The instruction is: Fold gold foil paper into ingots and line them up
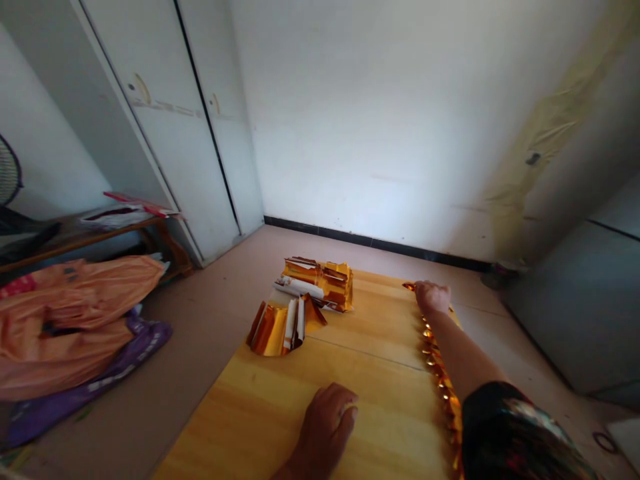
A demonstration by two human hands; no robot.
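My right hand reaches to the far right corner of the wooden table. Its fingers are closed, and the tip of a shiny gold foil paper piece sticks out to their left. Along the table's right edge, partly behind my forearm, runs a row of folded gold foil pieces. My left hand rests low over the near middle of the table, fingers curled in toward the thumb; whatever lies in them is hidden. Beyond it, on the left side, sit curved gold foil sheets and a stack of gold foil sheets with white undersides.
Left of the table, orange cloth and a purple bag lie heaped beside a low wooden bench. Pale cabinets and a white wall stand behind. A grey cabinet-like surface is on the right.
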